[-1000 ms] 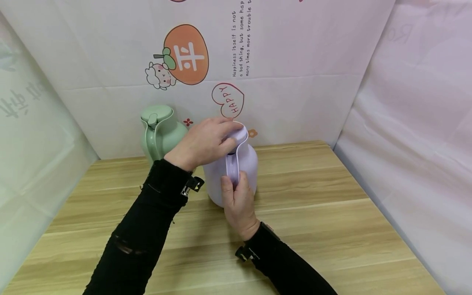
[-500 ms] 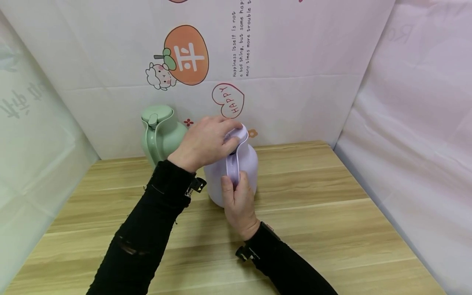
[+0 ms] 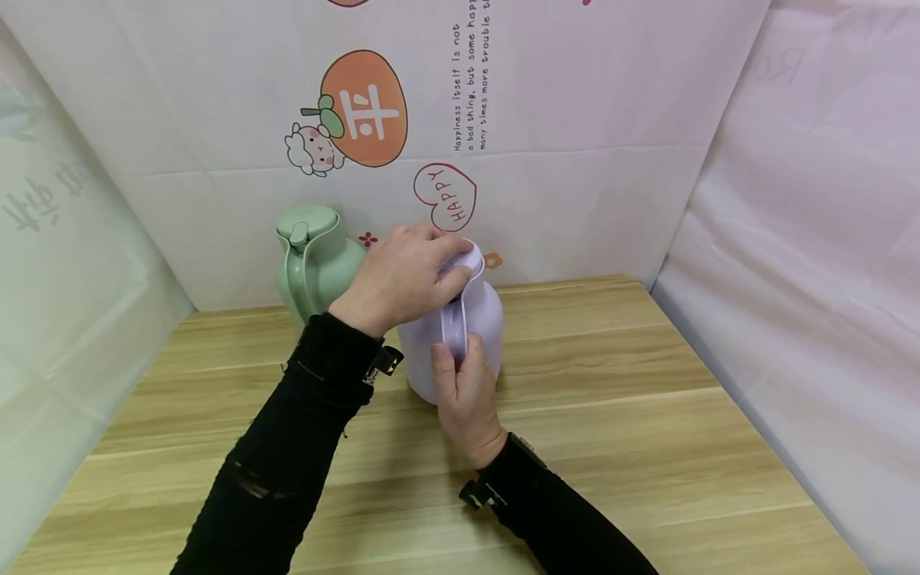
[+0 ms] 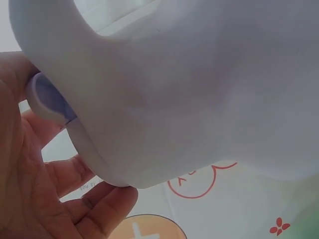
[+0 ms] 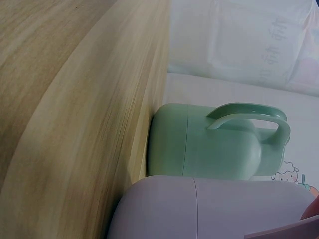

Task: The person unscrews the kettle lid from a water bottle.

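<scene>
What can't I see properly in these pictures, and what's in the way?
Head view: part of the lid of the purple jug, under the left hand.
Head view: the base of the green jug, behind the left hand and black sleeve.
Right wrist view: the purple jug's top, cut off by the right edge.
All views: inside both jugs, hidden by walls and lids.

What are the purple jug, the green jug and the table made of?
The purple jug is maybe plastic or painted metal: smooth, matte, thin seam. The green jug seems the same, but its handle shines a little, like plastic. The table looks like wood, or wood-print board, with pale, streaky grain and low sheen.
</scene>
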Demonstrator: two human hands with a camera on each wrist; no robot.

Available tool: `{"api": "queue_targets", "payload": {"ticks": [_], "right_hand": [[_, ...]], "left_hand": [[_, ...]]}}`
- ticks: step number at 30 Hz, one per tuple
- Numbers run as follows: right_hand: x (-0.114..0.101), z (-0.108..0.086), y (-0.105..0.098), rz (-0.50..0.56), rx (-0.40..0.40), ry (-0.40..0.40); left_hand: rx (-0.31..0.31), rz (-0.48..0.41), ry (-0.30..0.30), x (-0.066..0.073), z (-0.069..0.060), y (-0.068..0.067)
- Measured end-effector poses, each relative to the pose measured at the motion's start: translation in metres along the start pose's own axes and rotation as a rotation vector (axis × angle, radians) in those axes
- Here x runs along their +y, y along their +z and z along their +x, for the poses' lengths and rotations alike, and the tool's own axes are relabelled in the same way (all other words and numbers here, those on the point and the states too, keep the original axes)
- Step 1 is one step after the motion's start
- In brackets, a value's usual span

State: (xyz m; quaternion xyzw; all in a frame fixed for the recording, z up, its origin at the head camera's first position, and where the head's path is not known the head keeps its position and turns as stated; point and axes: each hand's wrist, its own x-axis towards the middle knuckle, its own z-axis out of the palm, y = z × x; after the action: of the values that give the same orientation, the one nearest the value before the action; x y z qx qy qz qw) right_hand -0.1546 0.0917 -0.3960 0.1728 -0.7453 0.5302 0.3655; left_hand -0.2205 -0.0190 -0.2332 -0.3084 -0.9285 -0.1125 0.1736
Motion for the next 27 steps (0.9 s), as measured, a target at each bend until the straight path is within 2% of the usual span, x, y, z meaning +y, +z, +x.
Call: {"api": "queue_targets", "payload": {"ticks": [7,19,27], "right_hand": [[-0.0001,0.0003,-0.0009,0.007,-0.003,-0.003],[0.0009,-0.0006,-0.0009,0.032,-0.018,-0.005],[0.0007,-0.0001,-0.0003,0.024,-0.011,-0.008]], "left_hand": [[-0.034,0.025,0.002,0.0,-0.0002,-0.0009],[-0.031,0.066,0.026,-0.0011,-0.0013,-0.0012],[-0.046,0.109,-0.014,0.0,-0.0011,-0.002]]}}
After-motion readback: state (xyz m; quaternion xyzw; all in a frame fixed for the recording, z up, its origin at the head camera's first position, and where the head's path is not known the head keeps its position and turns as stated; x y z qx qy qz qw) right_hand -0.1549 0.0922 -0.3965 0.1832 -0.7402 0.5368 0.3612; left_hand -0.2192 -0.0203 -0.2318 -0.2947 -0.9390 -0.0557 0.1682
